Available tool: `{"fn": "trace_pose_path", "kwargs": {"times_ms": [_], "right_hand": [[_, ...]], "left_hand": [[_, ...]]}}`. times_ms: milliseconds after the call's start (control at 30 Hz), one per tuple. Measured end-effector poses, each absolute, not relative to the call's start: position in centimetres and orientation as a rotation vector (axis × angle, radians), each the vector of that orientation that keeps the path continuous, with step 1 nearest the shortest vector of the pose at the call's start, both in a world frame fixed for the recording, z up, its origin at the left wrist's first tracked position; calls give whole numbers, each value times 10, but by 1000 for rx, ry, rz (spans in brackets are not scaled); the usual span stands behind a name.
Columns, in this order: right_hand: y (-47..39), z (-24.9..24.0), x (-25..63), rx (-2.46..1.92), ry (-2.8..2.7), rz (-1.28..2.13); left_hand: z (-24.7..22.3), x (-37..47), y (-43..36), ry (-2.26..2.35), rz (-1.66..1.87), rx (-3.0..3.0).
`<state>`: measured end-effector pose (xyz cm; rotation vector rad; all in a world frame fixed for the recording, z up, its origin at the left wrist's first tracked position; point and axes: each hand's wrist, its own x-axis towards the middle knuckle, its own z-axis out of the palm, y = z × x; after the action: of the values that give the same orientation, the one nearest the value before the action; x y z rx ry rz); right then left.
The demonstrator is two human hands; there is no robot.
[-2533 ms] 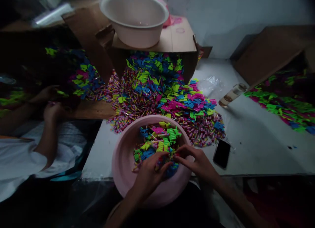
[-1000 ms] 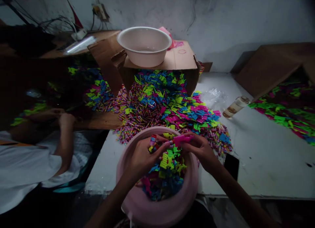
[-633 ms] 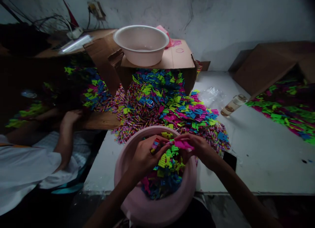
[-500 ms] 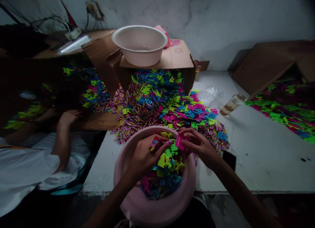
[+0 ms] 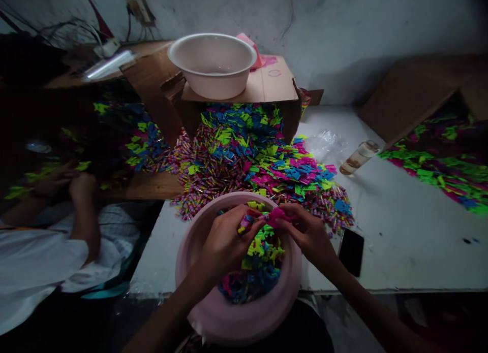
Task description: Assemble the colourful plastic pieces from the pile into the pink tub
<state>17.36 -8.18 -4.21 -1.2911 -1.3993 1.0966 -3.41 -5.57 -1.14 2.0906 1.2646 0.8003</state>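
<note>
Pink piece (image 5: 278, 217): moved since the earlier frame; I see it against the small tube (image 5: 263, 217), above the basin (image 5: 244, 326).
Left hand (image 5: 225, 237): fingers clamped on the small tube.
Right hand (image 5: 312, 236): fingers pinching the pink piece.

A black phone (image 5: 351, 252) lies on the white worktop (image 5: 412, 241); clear plastic (image 5: 327, 143) sits near what may be a bottle (image 5: 359, 157). A pale basin (image 5: 213, 81) tops a cardboard box (image 5: 280, 86).

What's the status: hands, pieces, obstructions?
Left hand holding small printed tubes. Right hand gripping pink plastic piece, close to one tube; contact unclear. Both above pink basin. Phone right of basin, not between hands.
</note>
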Motion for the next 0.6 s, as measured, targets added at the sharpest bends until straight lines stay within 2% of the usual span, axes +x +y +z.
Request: {"fn": "trace_pose_path", "kwargs": {"times_ms": [467, 600], "right_hand": [[-90, -48, 167, -1315, -1525, 965], [-91, -50, 166, -1257, -1641, 833]], "left_hand": [[-12, -39, -71, 1271, 777, 2384], [-10, -34, -81, 1316, 769, 2616]]}}
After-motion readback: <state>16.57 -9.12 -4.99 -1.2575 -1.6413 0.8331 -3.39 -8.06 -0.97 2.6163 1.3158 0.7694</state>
